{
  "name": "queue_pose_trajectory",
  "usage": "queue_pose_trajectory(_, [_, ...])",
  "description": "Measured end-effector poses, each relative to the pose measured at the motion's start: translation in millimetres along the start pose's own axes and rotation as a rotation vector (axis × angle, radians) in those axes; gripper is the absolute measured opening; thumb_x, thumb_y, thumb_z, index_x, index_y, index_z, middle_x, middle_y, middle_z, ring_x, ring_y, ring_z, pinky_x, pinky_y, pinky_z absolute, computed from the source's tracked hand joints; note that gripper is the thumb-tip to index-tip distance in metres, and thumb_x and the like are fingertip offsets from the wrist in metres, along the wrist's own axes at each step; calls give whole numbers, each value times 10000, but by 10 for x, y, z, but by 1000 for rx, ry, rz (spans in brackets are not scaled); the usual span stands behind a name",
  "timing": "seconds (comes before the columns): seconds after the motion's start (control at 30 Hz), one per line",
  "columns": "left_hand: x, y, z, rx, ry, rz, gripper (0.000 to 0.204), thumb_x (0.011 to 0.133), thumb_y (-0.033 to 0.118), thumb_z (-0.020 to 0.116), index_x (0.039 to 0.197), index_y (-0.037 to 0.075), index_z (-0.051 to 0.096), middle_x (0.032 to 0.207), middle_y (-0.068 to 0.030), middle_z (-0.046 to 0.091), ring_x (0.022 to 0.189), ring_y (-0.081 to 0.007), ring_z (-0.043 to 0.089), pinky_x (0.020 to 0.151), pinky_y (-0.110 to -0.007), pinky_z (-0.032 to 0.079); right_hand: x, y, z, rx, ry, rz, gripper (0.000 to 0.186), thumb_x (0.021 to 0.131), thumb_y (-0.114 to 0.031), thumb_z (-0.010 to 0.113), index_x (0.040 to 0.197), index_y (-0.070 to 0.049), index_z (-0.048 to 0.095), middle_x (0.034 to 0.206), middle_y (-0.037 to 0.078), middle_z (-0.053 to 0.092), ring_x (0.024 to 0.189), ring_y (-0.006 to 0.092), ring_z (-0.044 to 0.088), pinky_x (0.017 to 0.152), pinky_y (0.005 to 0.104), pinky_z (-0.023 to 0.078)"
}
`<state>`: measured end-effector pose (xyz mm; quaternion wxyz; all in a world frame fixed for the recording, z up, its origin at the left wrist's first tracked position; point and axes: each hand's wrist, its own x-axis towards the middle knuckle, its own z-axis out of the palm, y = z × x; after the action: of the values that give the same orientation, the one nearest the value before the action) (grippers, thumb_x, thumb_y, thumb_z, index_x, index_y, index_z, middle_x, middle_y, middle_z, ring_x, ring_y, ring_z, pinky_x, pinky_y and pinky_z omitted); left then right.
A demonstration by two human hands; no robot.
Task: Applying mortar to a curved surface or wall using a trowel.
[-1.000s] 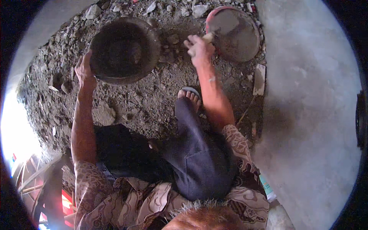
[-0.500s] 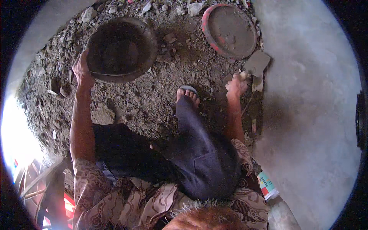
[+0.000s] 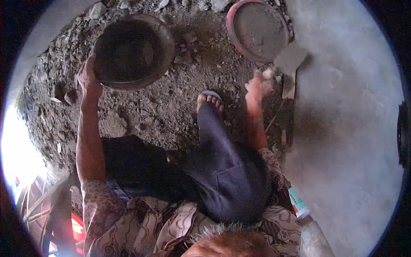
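Observation:
At the upper left, my left hand (image 3: 89, 78) grips the near-left rim of a dark, round basin (image 3: 158, 68). The inside of the basin is very dark, so its contents are hard to make out. My right hand (image 3: 258, 87), somewhat blurred, is closed round the pale handle of what looks like a trowel (image 3: 291, 58). Its flat, squarish grey blade points up and to the right, over the edge of the smooth floor. Just beyond the blade lies a round tub with a red rim (image 3: 233, 25), holding grey, mortar-like material.
Loose soil and stones (image 3: 184, 111) cover the ground, with my sandalled foot (image 3: 209, 98) between my hands. A smooth grey floor (image 3: 351, 128) runs along the right. A narrow wooden piece (image 3: 289, 88) stands by its edge; a green-and-white container (image 3: 298, 201) is lower right.
My right hand has moved slightly up and left, and the trowel blade has shifted up. My left hand keeps its hold on the basin. The whole view has shifted a little.

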<state>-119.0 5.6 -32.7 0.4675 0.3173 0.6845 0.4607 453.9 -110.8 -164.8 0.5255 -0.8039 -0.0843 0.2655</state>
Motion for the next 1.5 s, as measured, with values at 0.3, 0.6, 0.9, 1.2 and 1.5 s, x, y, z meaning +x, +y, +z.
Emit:
queue_pose_trajectory(0.3, [85,-21,83,514,-91,448,415,979,308,563,1268,18,635,1184,-158,683,986,-230,658,937,-375,510,-241,-242,-271,93,-207,210,288,873,-160,728,979,-74,475,652,35,493,493,168,515,399,352,420])
queue_pose_trajectory(0.6, [133,100,310,577,-10,429,376,918,278,634,1181,12,668,1079,-109,713,929,-216,670,831,-360,532,-703,-714,-305,-586,-53,-677,413,921,-342,670,1167,-16,610,1008,194,693,930,344,674,840,396,533])
queue_pose_trajectory(0.9, [-509,653,1001,584,4,300,442,912,399,621,987,-27,715,842,-141,698,743,-219,634,709,-384,503,-1451,-1621,545,-825,-948,-1334,441,906,-194,654,1321,-89,550,1093,207,643,892,406,678,679,463,566])
queue_pose_trajectory(1.2, [-822,838,1270,508,-58,313,542,900,463,641,1091,-41,703,929,-158,713,849,-238,648,761,-409,505,-1699,-1479,1509,-1363,-1088,-1527,439,864,-125,536,1299,-73,559,991,207,636,755,407,691,647,501,578])
queue_pose_trajectory(1.5, [-546,665,996,378,-11,354,454,914,403,633,932,-48,683,731,-55,613,667,-169,533,631,-377,454,-1522,-1851,937,-823,-898,-1525,356,927,-202,632,1255,-65,603,961,164,662,806,361,691,668,447,562])
